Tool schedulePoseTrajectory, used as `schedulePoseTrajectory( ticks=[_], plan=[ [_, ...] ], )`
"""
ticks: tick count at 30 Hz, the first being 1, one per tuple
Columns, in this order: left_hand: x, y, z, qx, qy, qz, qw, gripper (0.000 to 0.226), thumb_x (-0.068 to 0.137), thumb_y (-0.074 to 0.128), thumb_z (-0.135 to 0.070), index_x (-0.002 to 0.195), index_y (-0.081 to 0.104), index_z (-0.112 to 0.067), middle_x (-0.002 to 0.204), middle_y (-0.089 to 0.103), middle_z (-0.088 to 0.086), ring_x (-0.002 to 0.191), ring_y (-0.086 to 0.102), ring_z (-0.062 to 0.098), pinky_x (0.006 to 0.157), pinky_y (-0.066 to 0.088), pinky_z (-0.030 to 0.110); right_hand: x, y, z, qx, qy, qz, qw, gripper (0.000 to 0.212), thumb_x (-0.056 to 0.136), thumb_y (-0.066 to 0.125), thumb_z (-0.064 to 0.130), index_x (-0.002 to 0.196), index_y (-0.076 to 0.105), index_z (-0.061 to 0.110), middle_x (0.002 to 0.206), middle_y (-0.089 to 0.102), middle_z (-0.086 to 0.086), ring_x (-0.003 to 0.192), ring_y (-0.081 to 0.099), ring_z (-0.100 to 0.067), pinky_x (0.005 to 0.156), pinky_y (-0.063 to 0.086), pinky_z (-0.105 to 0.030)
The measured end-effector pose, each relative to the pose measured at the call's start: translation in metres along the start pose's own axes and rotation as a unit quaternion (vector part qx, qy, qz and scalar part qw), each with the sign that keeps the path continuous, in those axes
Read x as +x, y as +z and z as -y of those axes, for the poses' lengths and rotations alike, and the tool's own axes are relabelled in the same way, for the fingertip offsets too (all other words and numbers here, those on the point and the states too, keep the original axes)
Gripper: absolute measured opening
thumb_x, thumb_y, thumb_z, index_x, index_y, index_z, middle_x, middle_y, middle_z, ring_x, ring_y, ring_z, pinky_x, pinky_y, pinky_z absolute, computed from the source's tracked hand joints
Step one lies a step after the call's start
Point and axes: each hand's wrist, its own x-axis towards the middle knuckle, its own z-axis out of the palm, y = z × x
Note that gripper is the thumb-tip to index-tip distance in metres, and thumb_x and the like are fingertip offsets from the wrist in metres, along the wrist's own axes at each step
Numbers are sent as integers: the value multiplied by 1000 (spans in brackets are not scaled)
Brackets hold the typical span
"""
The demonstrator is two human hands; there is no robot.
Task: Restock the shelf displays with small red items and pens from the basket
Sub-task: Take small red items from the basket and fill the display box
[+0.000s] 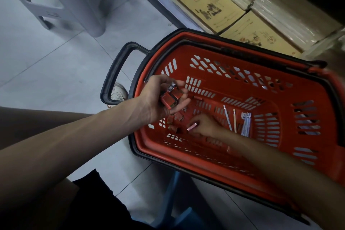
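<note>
Our left hand (158,100) grips several small red items (169,100) above the basket (220,50); our right hand (207,124) pinches a pink item (193,126) on its floor, near the pens (246,124).

left hand (164,99) cupped, right hand (204,125) palm down.

A person, seen from their own head looking down. Both forearms are bare all the way to the left hand (158,99) and the right hand (204,124). Faint tendon lines run along the left forearm. The right arm is shadowed and slightly blurred. A black garment (93,200), which looks like shorts, covers the lap, and its hem ends at a bare thigh. One foot wears a pale, off-white shoe (117,93) with stitched panels on the toe.
</note>
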Motion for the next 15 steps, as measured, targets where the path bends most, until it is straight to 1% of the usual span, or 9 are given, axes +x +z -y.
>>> schedulePoseTrajectory(
  ticks=[1,3,4,5,7,9,12,13,15],
  plan=[
    [0,1,1,-2,-3,1,1000,27,93,52,-17,107,71,-3,104,69,19,85,69,25,73,64,41,-6,-11,5,26,14,-17,999,25,74,81,-4,85,80,19,67,72,9,58,62,2,60,49,-19],
    [1,5,3,2,-8,5,1000,28,93,52,-17,109,71,-4,105,67,19,85,69,26,73,64,41,-23,-41,20,61,18,-47,997,23,74,84,-3,93,80,10,80,75,-3,67,65,-8,64,50,-22],
    [0,8,4,5,-9,6,1000,28,94,52,-17,110,70,-4,106,66,19,84,68,26,73,64,41,-34,-59,31,69,5,-65,995,26,73,87,-1,97,80,7,87,76,-3,74,66,-6,69,50,-20],
    [-1,10,6,7,-10,7,1000,28,94,51,-16,110,70,-4,107,65,19,84,68,26,74,64,41,-48,-77,44,73,-11,-84,994,28,72,88,0,97,80,8,90,76,1,78,65,0,73,48,-16],
    [-4,17,9,19,-14,14,1000,26,95,52,-14,108,71,-2,107,64,21,85,67,27,78,64,44,-81,-114,73,63,-49,-114,990,26,73,88,2,90,80,19,88,75,11,77,64,10,72,45,-8],
    [-8,25,13,30,-29,28,999,26,93,55,-14,104,75,0,105,65,21,88,67,29,84,62,49,-116,-145,106,46,-92,-137,985,25,74,87,3,85,79,24,84,76,10,75,67,5,70,48,-12],
    [-18,47,18,45,-57,74,995,28,92,57,-17,96,77,2,99,67,21,97,66,32,95,57,55,-167,-179,151,11,-155,-173,973,20,77,84,6,88,81,23,86,78,7,83,73,-9,75,56,-27],
    [-22,57,20,47,-61,95,993,27,91,59,-18,95,77,3,100,66,21,102,65,34,97,55,57,-180,-187,162,0,-168,-181,969,20,78,83,7,89,81,24,88,78,8,86,72,-7,77,56,-26],
    [-34,79,22,48,-57,130,989,25,87,62,-18,96,75,2,102,66,22,106,63,38,98,54,59,-198,-198,178,-29,-188,-192,963,21,80,81,9,91,81,27,90,76,13,89,70,0,77,53,-18]
  ],
)
